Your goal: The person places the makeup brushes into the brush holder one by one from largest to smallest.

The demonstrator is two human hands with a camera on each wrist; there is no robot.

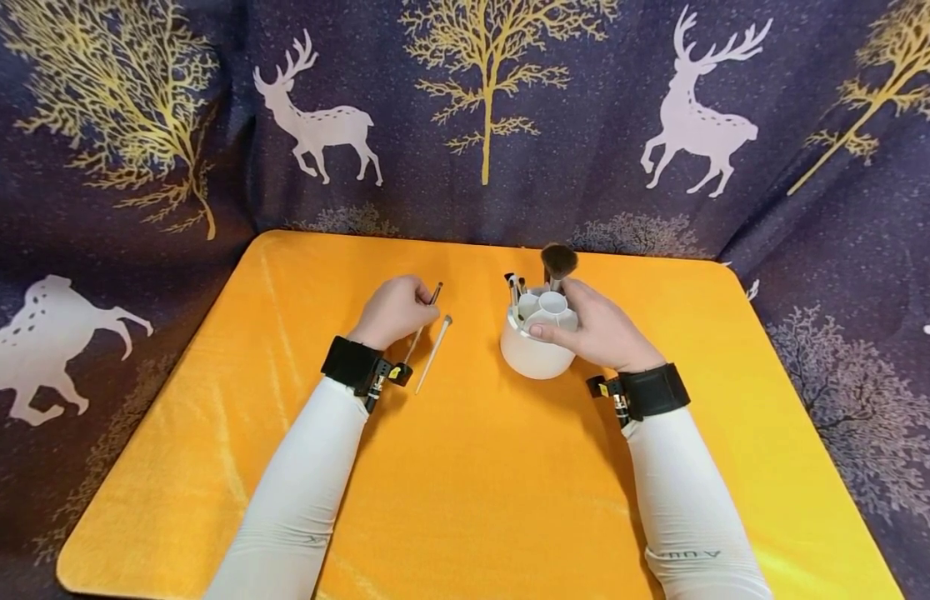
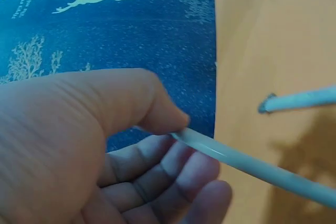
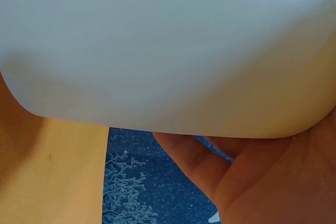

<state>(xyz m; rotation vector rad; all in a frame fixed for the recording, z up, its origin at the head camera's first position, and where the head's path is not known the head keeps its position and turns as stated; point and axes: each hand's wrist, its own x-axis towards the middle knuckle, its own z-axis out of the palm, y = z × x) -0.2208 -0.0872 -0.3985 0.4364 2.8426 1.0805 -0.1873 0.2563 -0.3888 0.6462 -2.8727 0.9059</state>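
Note:
My left hand (image 1: 396, 312) pinches a thin makeup brush (image 2: 252, 167) between thumb and fingers; its dark tip pokes out above them in the head view. Just right of that hand, a second slim makeup brush (image 1: 432, 357) with a pale handle lies on the table. My right hand (image 1: 611, 332) grips a white round brush holder (image 1: 536, 357) from its right side, thumb over the near rim. In the holder stand a large fluffy brush (image 1: 559, 261) at the back and several small brushes (image 1: 514, 293) at the left. Round compartments show at its top.
Orange cloth covers the table (image 1: 465, 492), which has rounded corners. A dark blue curtain (image 1: 435, 108) with white deer and gold trees hangs behind and at both sides. Each wrist wears a black strap (image 1: 655, 392) with a small camera.

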